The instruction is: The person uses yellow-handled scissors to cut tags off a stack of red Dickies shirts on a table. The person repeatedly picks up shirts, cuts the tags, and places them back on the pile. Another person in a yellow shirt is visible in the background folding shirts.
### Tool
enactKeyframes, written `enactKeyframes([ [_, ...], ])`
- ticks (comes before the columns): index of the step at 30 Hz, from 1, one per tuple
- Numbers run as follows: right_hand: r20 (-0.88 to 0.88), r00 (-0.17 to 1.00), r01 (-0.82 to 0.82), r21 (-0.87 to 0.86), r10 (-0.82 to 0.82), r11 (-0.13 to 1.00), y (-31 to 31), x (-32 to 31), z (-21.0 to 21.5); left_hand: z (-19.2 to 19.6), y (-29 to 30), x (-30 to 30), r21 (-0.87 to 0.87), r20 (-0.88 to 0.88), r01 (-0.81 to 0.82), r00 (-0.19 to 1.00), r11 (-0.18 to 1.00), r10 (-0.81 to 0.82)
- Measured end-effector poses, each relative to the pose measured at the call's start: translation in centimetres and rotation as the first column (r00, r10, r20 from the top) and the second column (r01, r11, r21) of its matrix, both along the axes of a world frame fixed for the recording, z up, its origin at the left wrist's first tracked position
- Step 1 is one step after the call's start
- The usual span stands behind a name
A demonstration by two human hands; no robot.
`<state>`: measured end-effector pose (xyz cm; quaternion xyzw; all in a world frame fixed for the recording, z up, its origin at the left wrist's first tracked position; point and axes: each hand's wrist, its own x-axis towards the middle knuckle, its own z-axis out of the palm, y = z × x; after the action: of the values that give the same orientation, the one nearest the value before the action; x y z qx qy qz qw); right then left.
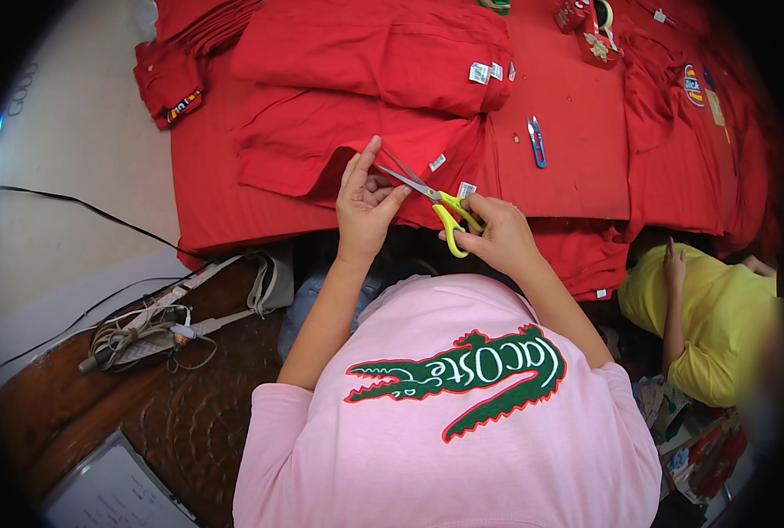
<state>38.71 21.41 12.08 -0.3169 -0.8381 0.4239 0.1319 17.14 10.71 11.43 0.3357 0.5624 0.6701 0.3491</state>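
My right hand (498, 236) grips a pair of scissors with yellow-green handles (445, 214). Their open blades point up and left at the edge of a folded red garment (322, 141). My left hand (366, 198) pinches that garment's hem right beside the blade tips. A second folded red garment (366, 44) with small white tags lies just beyond it. All of it rests on a table covered in red cloth (577, 132).
Small blue thread snips (537, 141) lie on the red cloth to the right. More red garments with patches are piled at right (700, 114) and far left (172, 84). A person in a yellow top (718, 317) lies at lower right. Cords and straps (146, 330) lie on a dark wooden surface at lower left.
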Motion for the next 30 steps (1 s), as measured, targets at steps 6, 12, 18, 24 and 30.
enactKeyframes([
  [6,0.021,1.0,0.015,-0.292,-0.009,0.956,-0.5,0.2,0.2,0.0,-0.1,0.4,-0.004,0.017,-0.004,1.0,1.0,0.004],
  [12,0.018,0.999,-0.032,-0.099,0.034,0.995,0.0,-0.3,-0.1,-0.7,-0.1,-0.1,0.008,0.073,0.033,0.997,0.999,-0.033],
  [18,0.011,1.0,-0.006,-0.316,0.01,0.949,-0.3,-0.1,-0.6,0.0,0.0,0.2,0.018,0.069,0.021,0.997,1.0,-0.022],
  [24,-0.002,1.0,0.013,-0.41,-0.015,0.912,-0.6,0.3,-1.8,-0.6,-0.1,0.5,0.019,0.018,-0.058,0.998,0.998,0.058],
  [30,-0.01,0.999,-0.033,-0.178,0.032,0.984,-0.4,-0.4,-0.4,-1.3,0.1,-0.4,-0.004,-0.018,-0.138,0.99,0.99,0.138],
])
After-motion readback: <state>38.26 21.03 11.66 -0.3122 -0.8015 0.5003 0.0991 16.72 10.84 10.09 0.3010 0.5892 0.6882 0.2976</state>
